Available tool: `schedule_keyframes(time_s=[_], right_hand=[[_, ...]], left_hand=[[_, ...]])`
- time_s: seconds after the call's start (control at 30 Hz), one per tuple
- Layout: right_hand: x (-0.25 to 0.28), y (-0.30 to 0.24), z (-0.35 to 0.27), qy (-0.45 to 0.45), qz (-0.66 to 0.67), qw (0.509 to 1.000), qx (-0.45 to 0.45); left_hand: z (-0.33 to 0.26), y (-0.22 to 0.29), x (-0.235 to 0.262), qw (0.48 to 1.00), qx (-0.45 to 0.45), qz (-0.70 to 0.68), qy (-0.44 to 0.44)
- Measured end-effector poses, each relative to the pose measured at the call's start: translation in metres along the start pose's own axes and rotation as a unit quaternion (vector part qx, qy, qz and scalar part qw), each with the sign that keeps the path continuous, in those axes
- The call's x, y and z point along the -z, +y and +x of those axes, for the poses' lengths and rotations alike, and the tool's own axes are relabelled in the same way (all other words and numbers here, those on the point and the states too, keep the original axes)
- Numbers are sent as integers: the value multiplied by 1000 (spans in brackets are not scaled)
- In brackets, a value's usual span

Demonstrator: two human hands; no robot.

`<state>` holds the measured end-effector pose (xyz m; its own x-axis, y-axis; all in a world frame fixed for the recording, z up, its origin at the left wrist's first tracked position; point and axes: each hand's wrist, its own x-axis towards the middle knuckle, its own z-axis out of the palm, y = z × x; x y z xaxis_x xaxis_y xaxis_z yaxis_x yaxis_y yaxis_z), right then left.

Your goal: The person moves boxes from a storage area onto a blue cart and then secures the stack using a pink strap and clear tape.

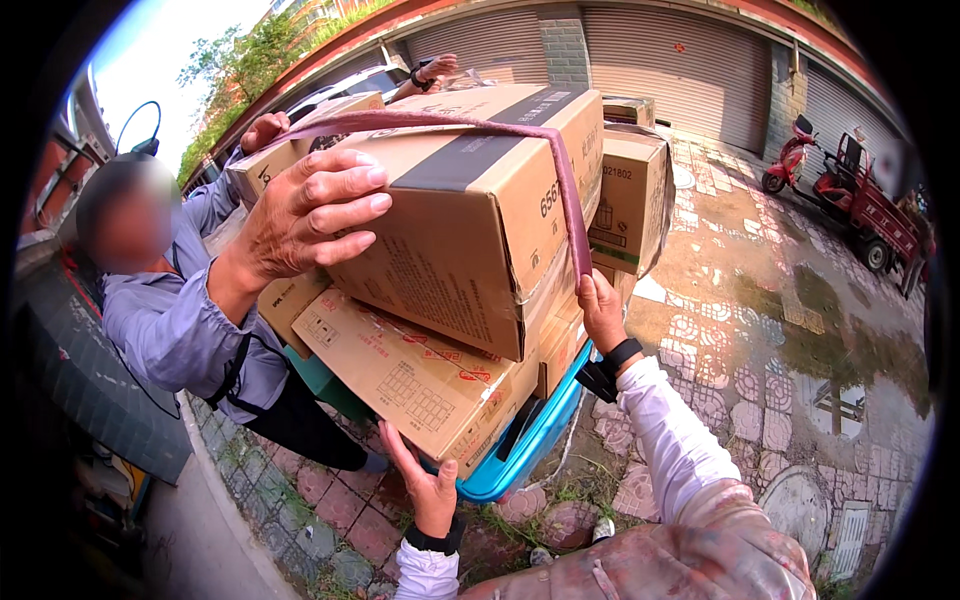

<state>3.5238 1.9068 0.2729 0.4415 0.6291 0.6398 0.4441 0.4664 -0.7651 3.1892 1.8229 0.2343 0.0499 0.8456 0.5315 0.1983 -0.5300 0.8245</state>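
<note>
My right hand (603,315) is closed on a dull purple strap (570,190), which runs up over the top of a large brown carton (430,255) with a dark tape band. The carton lies tilted on a flatter carton (390,375). At the flatter carton's near corner is my left hand (425,487), thumb and fingers spread and pressed against the cardboard. Beneath the stack, a bright blue plastic edge (488,485) shows. A co-worker's hand (315,210) reaches across the large carton's left side; their other hand (265,130) is near the strap's far end.
The co-worker (190,270) stands close on the left, beside a dark ridged surface (100,380). Another carton (628,195) sits behind the stack. A third person's hand (437,68) shows beyond it. A red cargo tricycle (870,205) is parked far right on patterned, partly wet paving (690,370).
</note>
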Motion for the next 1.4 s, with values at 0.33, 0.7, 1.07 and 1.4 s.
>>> schedule_keyframes(time_s=[0.33, 0.7, 1.07, 1.4], right_hand=[[-25, 28, -4, -45, 95, 994, -18], [-5, -4, -31, -175, 254, 943, -124], [17, -24, -61, -199, 259, 935, -135], [-48, 35, -46, -127, 138, 981, -45]], left_hand=[[1, 14, -20, 997, 69, -29, 16], [-7, 21, -36, 994, 94, -6, 61], [-2, 11, -59, 986, 31, -56, 156], [-21, -15, -59, 982, 43, -40, 181]])
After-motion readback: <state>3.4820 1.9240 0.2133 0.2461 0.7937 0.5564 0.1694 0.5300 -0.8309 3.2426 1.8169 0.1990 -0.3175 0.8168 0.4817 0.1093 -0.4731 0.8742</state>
